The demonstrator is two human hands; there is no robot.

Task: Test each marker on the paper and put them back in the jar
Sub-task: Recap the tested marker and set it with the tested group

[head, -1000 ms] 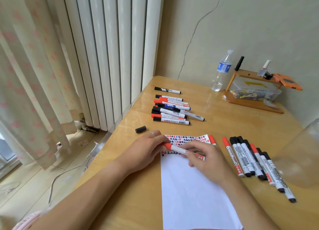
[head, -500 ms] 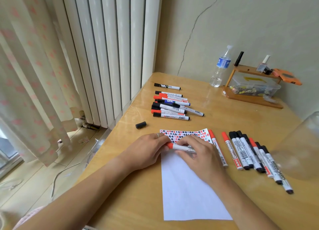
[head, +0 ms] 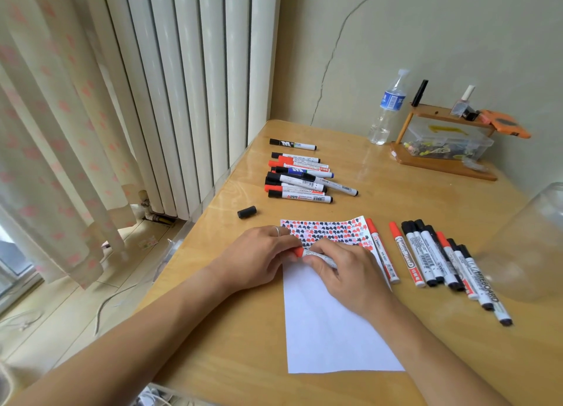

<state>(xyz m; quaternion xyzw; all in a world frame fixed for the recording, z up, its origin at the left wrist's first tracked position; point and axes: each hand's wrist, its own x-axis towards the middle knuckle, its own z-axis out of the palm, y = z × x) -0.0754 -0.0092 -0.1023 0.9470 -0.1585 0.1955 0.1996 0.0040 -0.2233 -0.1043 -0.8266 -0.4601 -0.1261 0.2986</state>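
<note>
While my left hand (head: 259, 257) pinches the red cap and my right hand (head: 344, 271) grips the barrel of the red marker (head: 307, 254) over the paper (head: 329, 329), I judge a straight pull along its axis best, keeping the tip off my fingers. Paper lies near the table's (head: 396, 192) front edge, its far end covered in red and black marks. Jar (head: 530, 247) sits at the right edge, with a marker row (head: 438, 259) between. Another marker pile (head: 304, 177) and a loose black cap (head: 246, 212) lie toward the left edge, clear of my hands.
</note>
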